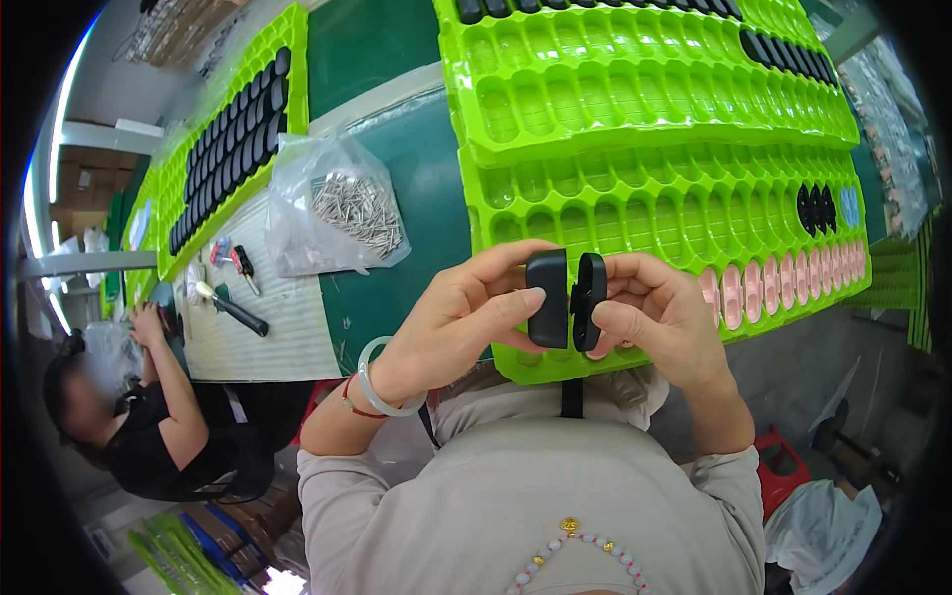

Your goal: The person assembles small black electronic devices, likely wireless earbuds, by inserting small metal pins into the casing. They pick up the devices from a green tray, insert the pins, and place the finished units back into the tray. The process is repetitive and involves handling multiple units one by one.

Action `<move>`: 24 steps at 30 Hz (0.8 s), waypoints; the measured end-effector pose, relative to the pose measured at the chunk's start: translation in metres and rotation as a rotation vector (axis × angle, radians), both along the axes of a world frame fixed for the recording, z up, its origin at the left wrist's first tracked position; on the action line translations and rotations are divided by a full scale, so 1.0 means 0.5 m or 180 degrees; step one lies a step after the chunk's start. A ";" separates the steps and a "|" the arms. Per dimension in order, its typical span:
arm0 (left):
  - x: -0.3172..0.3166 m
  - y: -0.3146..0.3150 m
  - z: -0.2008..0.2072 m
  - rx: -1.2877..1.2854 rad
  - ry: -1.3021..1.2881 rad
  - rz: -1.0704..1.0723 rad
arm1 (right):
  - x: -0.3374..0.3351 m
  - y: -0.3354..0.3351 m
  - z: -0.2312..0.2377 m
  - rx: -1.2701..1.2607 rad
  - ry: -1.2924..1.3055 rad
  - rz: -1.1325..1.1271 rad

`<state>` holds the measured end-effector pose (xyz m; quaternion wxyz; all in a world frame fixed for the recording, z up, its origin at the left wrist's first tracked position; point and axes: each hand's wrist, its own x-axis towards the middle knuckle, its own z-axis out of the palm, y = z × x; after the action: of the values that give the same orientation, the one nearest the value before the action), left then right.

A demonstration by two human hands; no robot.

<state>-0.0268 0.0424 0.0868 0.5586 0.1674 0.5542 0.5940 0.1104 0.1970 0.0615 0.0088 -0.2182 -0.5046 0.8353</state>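
Black plastic shell (547,299) grasped between thumb and fingers of the left hand (454,319); the right hand (662,315) pinches a slimmer black piece (593,283) just beside it. Both are held above the near edge of the green tray (526,368), toward its left corner. Pink parts (754,295) line that edge toward the right corner; a bag (297,213) of metal pins (359,213) lies beyond the left edge.

Two held black shells (547,297), one bag (296,233) of pins (357,211), perhaps three black inserts (817,209).

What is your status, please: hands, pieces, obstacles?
Left fingers grip black case; right fingers hold slimmer black piece. Held side by side. Green tray close by, not blocking.
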 end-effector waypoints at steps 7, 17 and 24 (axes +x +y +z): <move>-0.009 -0.013 -0.025 0.0288 0.0665 0.0042 | -0.030 -0.016 0.017 0.0582 -0.0286 0.0170; -0.034 -0.006 -0.023 -0.0039 0.0226 -0.0121 | -0.045 -0.002 0.025 0.0614 -0.0489 0.0485; -0.037 -0.009 -0.040 -0.0027 -0.0383 0.0107 | -0.060 0.007 0.027 0.0335 -0.0560 0.0705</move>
<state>-0.0450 0.0380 0.0669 0.5816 0.1197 0.5248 0.6100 0.0805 0.2005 0.0751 -0.1162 -0.2328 -0.5675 0.7812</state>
